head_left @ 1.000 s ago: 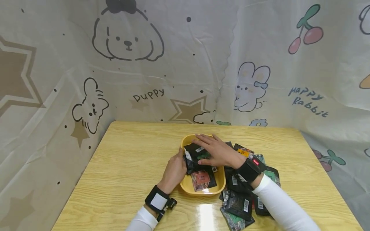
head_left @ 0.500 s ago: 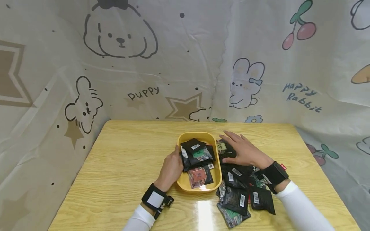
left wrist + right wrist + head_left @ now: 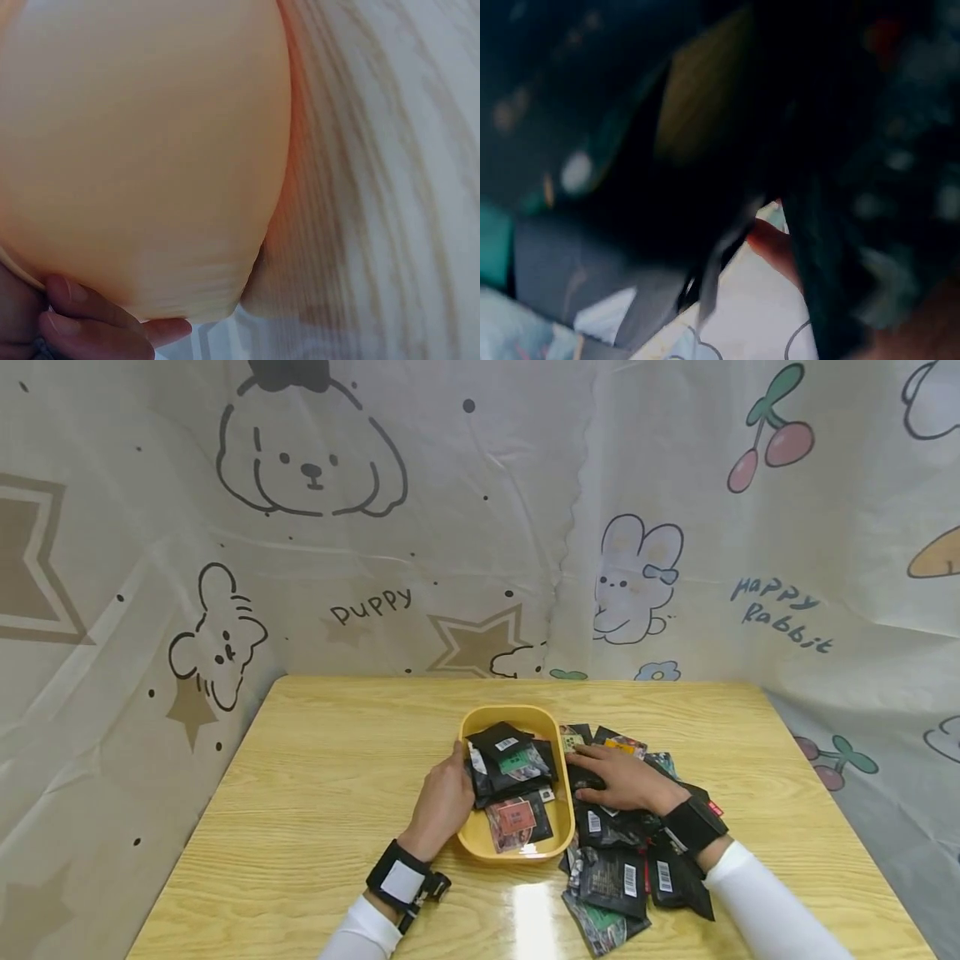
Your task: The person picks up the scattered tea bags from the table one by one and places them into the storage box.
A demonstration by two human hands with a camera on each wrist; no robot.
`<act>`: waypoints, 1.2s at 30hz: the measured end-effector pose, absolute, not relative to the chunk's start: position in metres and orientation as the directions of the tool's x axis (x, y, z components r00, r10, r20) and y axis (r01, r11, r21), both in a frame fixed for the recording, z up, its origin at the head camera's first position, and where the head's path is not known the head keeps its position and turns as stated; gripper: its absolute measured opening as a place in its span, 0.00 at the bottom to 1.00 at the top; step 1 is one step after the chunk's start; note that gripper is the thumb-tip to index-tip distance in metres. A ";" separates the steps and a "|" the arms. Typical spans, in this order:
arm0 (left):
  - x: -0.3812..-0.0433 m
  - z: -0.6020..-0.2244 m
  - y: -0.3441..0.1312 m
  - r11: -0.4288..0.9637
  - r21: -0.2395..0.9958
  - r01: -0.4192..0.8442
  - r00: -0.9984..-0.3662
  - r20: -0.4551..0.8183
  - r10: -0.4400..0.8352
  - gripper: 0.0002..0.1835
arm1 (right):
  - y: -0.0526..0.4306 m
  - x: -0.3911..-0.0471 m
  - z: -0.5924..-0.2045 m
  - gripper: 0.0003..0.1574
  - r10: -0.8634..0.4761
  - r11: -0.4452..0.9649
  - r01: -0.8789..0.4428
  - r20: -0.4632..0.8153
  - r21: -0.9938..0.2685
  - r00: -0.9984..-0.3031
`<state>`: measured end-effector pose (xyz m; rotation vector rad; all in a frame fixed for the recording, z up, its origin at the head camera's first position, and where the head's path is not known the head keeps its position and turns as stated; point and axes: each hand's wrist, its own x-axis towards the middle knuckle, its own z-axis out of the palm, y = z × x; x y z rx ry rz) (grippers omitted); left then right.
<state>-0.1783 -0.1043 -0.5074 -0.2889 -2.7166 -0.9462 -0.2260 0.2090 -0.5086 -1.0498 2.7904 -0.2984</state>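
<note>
My left hand (image 3: 444, 797) grips the left wall of a yellow plastic tub (image 3: 517, 857); in the left wrist view, fingertips (image 3: 71, 289) lie at its rim. Inside the tub are several small black packets (image 3: 504, 742), one with a red label (image 3: 515, 817) toward the near end. Just right of the tub, my right hand (image 3: 630, 777) is down on a heap of similar packets. Its thumb and fingers are on either side of a dark packet (image 3: 585, 777), which bulges between them. Dark packets (image 3: 570, 247) fill most of the blurred right wrist view, with one fingertip (image 3: 769, 238) between them.
More flat packets with barcodes and coloured labels spread toward the near side, including a black one (image 3: 613, 877) and a green-labelled one (image 3: 600, 922). A wooden table (image 3: 337, 752) lies beneath everything. A printed cloth (image 3: 420, 552) hangs behind its far edge.
My right hand has gone from over the packets in the tub to the heap on the right and lowered onto it. The left hand stays at the tub's wall.
</note>
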 end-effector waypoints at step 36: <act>-0.178 -0.508 -0.105 0.766 0.586 0.265 -0.952 0.284 0.112 0.28 | 0.179 -0.209 -0.433 0.33 -0.687 0.586 -0.800 0.446 -0.126 -0.573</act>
